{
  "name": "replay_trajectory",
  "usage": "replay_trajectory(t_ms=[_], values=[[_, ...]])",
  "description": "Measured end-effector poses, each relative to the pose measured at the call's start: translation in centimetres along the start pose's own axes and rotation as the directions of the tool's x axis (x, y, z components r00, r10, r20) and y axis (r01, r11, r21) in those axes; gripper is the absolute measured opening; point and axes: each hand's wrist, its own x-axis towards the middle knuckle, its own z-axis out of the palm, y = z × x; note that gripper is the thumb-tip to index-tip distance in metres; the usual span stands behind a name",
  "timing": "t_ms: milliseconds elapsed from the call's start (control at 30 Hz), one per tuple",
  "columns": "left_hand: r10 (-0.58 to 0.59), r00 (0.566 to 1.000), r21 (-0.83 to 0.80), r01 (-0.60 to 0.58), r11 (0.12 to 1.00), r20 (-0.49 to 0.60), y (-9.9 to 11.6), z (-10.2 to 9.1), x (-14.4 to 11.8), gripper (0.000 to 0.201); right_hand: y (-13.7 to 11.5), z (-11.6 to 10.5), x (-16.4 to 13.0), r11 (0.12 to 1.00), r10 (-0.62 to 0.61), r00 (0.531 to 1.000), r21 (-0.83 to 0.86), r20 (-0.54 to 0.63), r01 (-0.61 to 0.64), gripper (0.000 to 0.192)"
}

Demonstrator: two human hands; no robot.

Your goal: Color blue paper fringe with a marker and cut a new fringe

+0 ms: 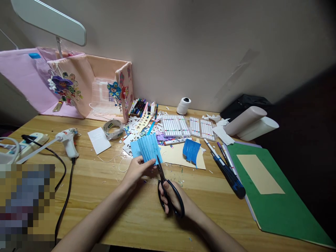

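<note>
My left hand [137, 170] pinches the near edge of a light blue paper sheet [147, 147] marked with parallel lines, holding it tilted above the wooden desk [110, 203]. My right hand [172, 197] has its fingers through the black handles of a pair of scissors [168, 189]. The scissor blades point up and away, and their tips meet the lower right edge of the blue sheet. Just to the right, a darker blue coloured paper piece [191, 150] lies on a cream sheet [178, 155].
Trays of white markers [174, 125], loose pens [143, 106], paper scraps, a tape roll [113, 127] and a white cylinder [183, 105] crowd the back. A glue gun [68, 139] with its cord lies at left. A green folder [275, 203] and pens [228, 171] lie at right.
</note>
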Motion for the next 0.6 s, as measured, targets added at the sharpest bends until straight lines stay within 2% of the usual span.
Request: replay_trajectory(t_ms=[200, 433, 600], values=[[-0.028, 0.999, -0.009, 0.028, 1.000, 0.022, -0.3, -0.2, 0.2, 0.038, 0.3, 0.0, 0.0, 1.000, -0.013, 1.000, -0.003, 0.018, 0.013, 0.066], [-0.046, 0.998, -0.049, 0.048, 0.998, 0.033, -0.7, -0.2, 0.4, 0.036, 1.0, 0.8, 0.3, 0.999, 0.014, 1.000, 0.042, -0.015, -0.013, 0.067], [-0.084, 0.995, -0.116, 0.091, 0.989, 0.059, -0.8, -0.2, 0.4, 0.033, 0.9, 1.1, 0.1, 0.996, -0.038, 0.999, 0.077, 0.017, 0.037, 0.069]])
